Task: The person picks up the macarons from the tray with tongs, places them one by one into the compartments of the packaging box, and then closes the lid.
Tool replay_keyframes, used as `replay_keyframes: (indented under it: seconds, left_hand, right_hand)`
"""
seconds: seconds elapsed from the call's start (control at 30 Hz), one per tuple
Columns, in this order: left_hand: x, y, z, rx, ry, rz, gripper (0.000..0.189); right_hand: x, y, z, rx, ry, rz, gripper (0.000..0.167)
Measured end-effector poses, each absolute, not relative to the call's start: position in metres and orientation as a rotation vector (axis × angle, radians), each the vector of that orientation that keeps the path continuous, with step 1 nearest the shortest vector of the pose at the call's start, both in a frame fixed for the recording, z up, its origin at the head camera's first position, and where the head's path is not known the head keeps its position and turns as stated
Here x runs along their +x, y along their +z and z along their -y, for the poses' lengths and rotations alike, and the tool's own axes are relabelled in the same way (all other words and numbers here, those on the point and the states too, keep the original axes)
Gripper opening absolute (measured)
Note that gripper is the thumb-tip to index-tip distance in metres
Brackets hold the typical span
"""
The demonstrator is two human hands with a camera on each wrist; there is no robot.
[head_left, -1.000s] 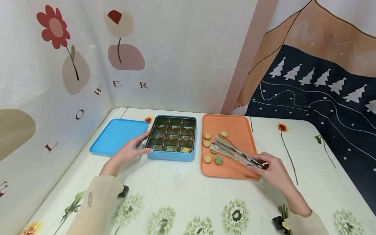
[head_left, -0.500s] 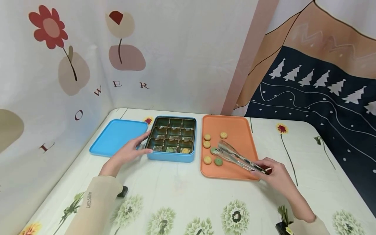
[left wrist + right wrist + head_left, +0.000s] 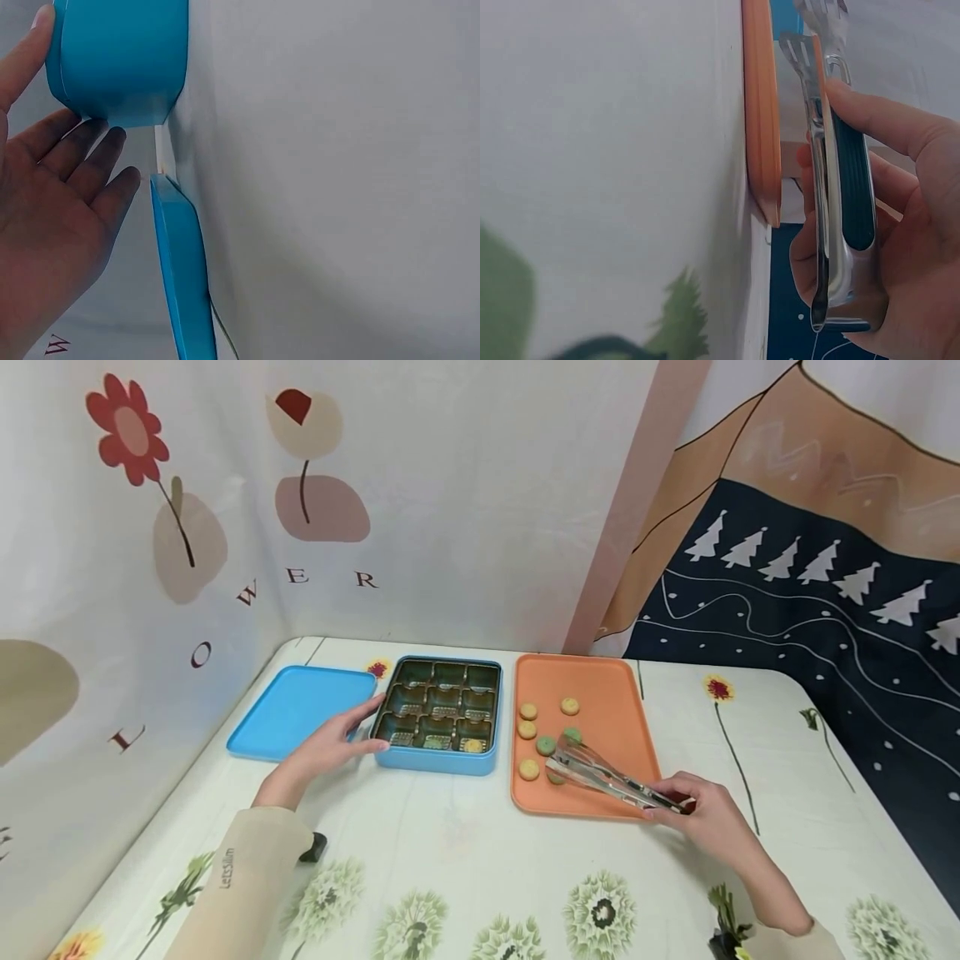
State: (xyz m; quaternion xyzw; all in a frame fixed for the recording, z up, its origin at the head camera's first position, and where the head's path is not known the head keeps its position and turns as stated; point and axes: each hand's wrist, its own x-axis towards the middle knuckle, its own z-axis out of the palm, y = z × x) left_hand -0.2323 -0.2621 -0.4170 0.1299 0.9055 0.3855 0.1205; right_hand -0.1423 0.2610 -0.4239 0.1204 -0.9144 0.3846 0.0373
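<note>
In the head view a blue tin box (image 3: 435,762) holds a dark divided insert; one front compartment has a green cookie (image 3: 434,742), the one right of it a yellow cookie (image 3: 473,746). My left hand (image 3: 326,750) rests against the box's left side, thumb at its front corner, fingers fairly straight in the left wrist view. My right hand (image 3: 701,810) grips metal tongs (image 3: 853,180) with dark green handle inlays. The tong tips hover over a green cookie (image 3: 555,779) on the orange tray (image 3: 611,681), partly covering it; whether they touch is unclear.
Several other yellow and green cookies lie on the tray, such as a yellow cookie (image 3: 570,706) behind the tongs. Left of the box lies a blue lid (image 3: 288,710). A printed curtain (image 3: 465,510) rises behind the table, and a flowered cloth (image 3: 450,852) covers it.
My right hand and the tongs have shifted slightly towards the tray's front right, their tips moving nearer the front green cookie and uncovering two green cookies behind. My left hand stays put.
</note>
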Motion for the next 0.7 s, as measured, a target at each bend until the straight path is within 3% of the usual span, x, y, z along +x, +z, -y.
replay_keyframes:
  seconds: [0.7]
  left_hand:
    - [-0.2336, -0.4191, 0.2631, 0.367, 1.136, -2.635, 0.088]
  right_hand:
    - [-0.1436, -0.4252, -0.2648, 0.353, 1.104, 2.929, 0.025]
